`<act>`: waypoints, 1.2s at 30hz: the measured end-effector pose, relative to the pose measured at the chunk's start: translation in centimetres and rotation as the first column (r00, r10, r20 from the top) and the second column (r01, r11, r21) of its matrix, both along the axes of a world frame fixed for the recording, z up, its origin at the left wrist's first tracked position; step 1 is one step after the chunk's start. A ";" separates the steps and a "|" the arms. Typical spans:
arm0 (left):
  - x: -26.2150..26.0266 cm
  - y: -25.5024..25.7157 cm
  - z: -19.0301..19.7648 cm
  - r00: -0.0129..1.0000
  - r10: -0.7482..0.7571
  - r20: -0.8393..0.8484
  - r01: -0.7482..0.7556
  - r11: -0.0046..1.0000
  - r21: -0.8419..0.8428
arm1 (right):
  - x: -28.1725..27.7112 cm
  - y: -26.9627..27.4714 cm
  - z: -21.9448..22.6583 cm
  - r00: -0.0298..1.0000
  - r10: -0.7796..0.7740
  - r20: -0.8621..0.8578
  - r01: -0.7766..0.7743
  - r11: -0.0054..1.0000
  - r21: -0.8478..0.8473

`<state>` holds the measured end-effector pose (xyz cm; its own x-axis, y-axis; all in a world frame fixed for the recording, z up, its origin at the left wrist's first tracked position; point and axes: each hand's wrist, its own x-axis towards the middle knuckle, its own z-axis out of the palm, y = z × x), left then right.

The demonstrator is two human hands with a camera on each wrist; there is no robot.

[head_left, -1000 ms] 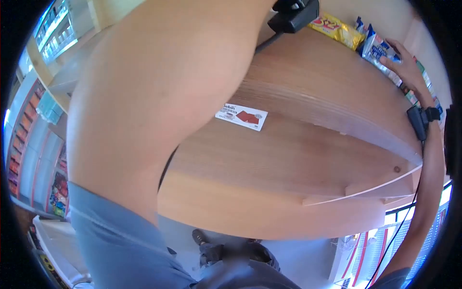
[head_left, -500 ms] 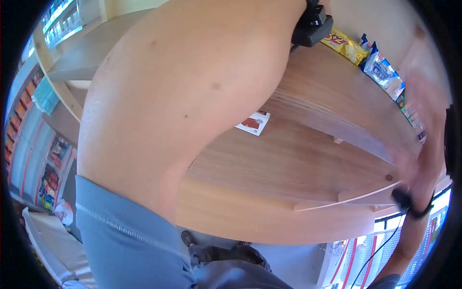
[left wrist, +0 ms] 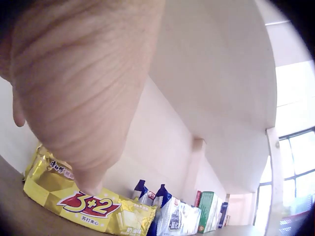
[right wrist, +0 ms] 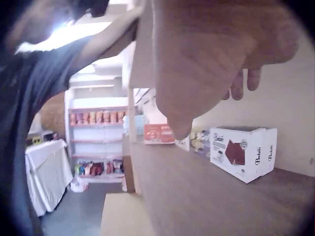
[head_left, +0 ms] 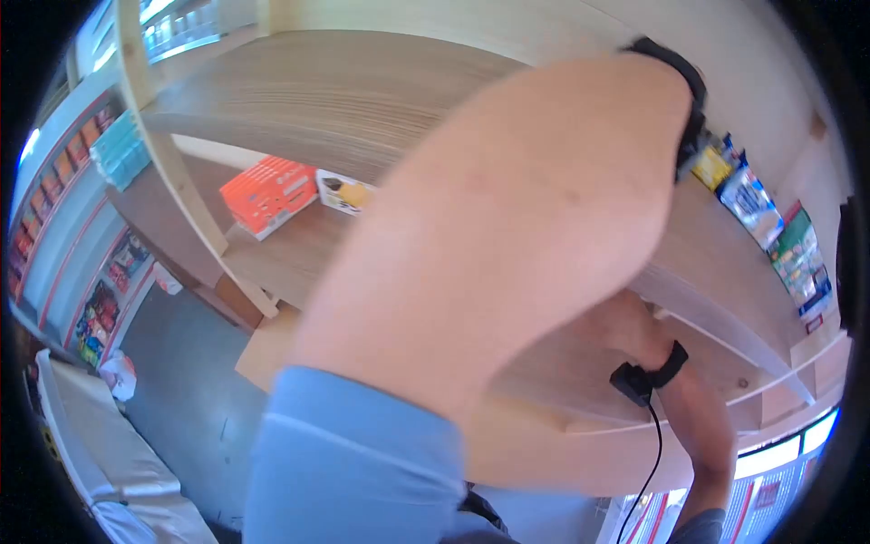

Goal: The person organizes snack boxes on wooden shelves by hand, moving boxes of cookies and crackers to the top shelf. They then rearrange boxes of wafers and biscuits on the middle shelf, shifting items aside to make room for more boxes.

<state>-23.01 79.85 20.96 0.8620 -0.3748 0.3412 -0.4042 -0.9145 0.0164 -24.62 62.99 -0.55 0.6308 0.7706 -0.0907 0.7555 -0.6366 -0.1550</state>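
In the left wrist view, my left hand (left wrist: 83,88) hangs over a yellow 3+2 biscuit pack (left wrist: 93,209), its thumb tip overlapping the wrapper. One finger shows at the far left with nothing in it; the others are hidden. In the head view, the left forearm covers much of the shelves. My right hand (right wrist: 211,54) reaches into the lower shelf, fingers extended and holding nothing visible. Just beyond its thumb stand white Bebin boxes (right wrist: 234,152) with a dark red picture. Blue-and-white packs (head_left: 750,207) and a green pack (head_left: 797,243) line the back of the upper shelf.
An orange box (head_left: 270,195) and a white box (head_left: 344,193) stand at the lower shelf's left end, near a wooden post (head_left: 177,172). A black cable (head_left: 654,462) hangs from the right wrist. Stocked racks (right wrist: 98,137) stand farther off.
My right hand has left the packs on the upper shelf and come down to the lower one. The left forearm has swung right, and the head view now takes in the orange box.
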 end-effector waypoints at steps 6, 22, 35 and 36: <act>3.9 -0.9 2.1 0.993 0.120 -0.017 -0.121 0.968 -0.220 | 4.1 9.1 -1.7 0.985 0.149 0.081 -0.152 0.988 0.030; 2.3 -8.1 0.4 0.960 -0.126 0.251 0.222 0.890 -0.399 | 5.2 14.6 -5.5 0.978 0.040 0.206 -0.063 0.992 0.109; -3.2 -4.2 0.6 0.941 -0.271 0.202 0.308 0.935 -0.179 | 0.6 3.7 -8.9 0.944 -0.247 0.220 0.169 0.932 0.321; -0.5 -5.6 -0.6 0.905 -0.311 0.292 0.389 0.882 -0.265 | 0.1 3.6 -7.4 0.959 -0.226 -0.169 0.282 0.797 0.535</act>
<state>-23.55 74.28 20.39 0.5744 -0.4781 0.6644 -0.7239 -0.6756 0.1397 -24.56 66.63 -7.91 0.8211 0.5222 0.2305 0.5433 -0.5910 -0.5963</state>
